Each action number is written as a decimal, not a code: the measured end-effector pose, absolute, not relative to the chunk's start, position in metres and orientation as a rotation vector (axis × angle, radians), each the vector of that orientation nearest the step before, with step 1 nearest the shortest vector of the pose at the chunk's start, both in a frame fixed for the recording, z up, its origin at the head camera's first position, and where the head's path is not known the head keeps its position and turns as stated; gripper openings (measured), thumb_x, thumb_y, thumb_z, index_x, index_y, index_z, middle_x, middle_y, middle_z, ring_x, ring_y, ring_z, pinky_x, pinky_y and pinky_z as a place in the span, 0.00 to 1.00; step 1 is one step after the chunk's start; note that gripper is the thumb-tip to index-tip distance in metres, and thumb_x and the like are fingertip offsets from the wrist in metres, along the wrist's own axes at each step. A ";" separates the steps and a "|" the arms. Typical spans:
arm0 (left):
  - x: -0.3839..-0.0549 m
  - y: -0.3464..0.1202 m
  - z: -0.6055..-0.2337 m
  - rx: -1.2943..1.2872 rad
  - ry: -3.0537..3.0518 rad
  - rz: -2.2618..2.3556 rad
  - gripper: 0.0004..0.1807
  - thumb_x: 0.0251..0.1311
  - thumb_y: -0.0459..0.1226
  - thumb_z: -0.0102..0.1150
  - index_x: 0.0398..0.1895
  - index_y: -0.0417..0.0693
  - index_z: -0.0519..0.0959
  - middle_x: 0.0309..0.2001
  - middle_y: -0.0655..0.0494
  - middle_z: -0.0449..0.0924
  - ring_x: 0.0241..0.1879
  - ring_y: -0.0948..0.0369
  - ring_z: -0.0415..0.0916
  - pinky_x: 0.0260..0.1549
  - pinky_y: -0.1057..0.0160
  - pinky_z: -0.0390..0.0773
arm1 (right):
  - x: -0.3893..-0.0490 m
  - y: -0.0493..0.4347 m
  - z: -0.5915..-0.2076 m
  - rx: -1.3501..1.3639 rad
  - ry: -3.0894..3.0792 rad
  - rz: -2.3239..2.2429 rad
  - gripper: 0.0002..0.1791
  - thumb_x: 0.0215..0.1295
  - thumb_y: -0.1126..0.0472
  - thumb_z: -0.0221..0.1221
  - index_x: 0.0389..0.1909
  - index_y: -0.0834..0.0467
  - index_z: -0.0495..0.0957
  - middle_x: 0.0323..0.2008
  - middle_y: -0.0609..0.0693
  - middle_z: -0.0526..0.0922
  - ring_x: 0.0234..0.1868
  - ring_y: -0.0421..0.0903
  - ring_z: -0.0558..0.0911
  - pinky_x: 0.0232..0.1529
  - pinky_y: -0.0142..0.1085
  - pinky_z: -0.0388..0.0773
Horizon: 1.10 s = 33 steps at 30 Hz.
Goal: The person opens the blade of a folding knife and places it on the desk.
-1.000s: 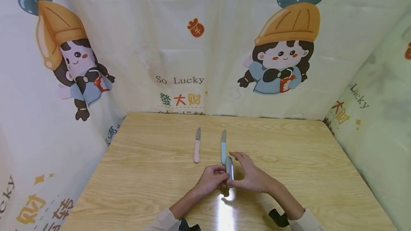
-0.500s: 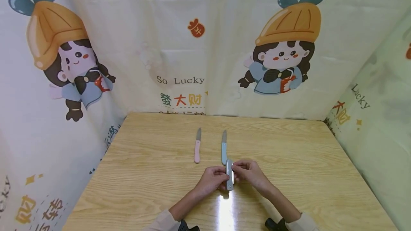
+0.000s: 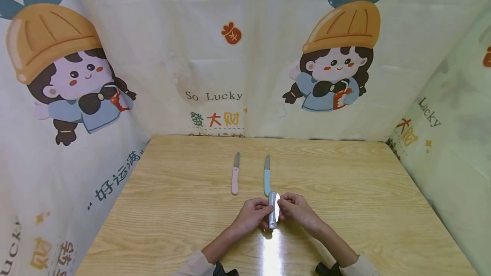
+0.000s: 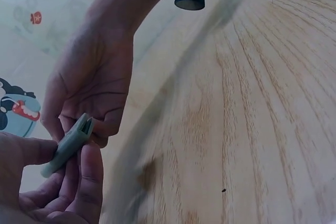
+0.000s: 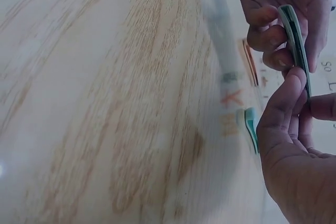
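Over the front middle of the table, my left hand (image 3: pixel 249 216) grips a folding knife by its pale grey-green handle (image 3: pixel 272 220). The blade (image 3: pixel 277 208) stands part way out along the handle's right side and shines in the light. My right hand (image 3: pixel 303 214) pinches the blade between thumb and fingers. In the left wrist view the handle (image 4: pixel 73 145) lies between thumb and fingers, its slot visible at the end. The right wrist view shows the slotted edge of the handle (image 5: pixel 293 30), with the right fingertips at its lower end.
Two unfolded knives lie beyond the hands, blades pointing away: one with a pink handle (image 3: pixel 235 180) and one with a light blue handle (image 3: pixel 267 180), close to the held knife. A printed curtain (image 3: pixel 264 63) hangs around the wooden table (image 3: pixel 172 182).
The right hand, spread beside the knife a second ago, has closed its thumb and fingers on the blade. More of the blade now shows outside the handle. The left hand stays nearly still.
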State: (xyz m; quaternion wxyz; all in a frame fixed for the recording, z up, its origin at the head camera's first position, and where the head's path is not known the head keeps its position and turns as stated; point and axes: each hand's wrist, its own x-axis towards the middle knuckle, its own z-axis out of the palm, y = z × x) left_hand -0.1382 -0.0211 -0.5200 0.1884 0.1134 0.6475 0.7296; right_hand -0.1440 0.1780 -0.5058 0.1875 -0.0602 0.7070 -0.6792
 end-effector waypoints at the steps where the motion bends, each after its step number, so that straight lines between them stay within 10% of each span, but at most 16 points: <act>1: -0.138 -0.021 -0.520 0.313 1.822 2.055 0.12 0.71 0.31 0.58 0.45 0.25 0.78 0.33 0.41 0.85 0.23 0.62 0.77 0.20 0.68 0.77 | -0.144 0.178 -0.506 -0.164 1.990 -1.918 0.11 0.76 0.66 0.52 0.44 0.73 0.72 0.30 0.52 0.78 0.31 0.43 0.79 0.35 0.32 0.80; 28: -0.134 -0.024 -0.520 0.221 1.871 2.142 0.09 0.69 0.29 0.59 0.42 0.25 0.78 0.32 0.46 0.81 0.24 0.60 0.79 0.24 0.63 0.82 | -0.140 0.177 -0.515 -0.171 1.966 -2.028 0.17 0.73 0.66 0.59 0.49 0.78 0.71 0.33 0.54 0.80 0.31 0.40 0.80 0.34 0.31 0.80; 33: -0.138 -0.031 -0.518 0.294 1.839 2.107 0.19 0.74 0.36 0.56 0.56 0.25 0.73 0.43 0.43 0.81 0.34 0.54 0.82 0.34 0.55 0.85 | -0.141 0.180 -0.511 -0.155 1.999 -2.002 0.17 0.74 0.64 0.59 0.50 0.76 0.71 0.34 0.53 0.79 0.31 0.41 0.79 0.35 0.32 0.80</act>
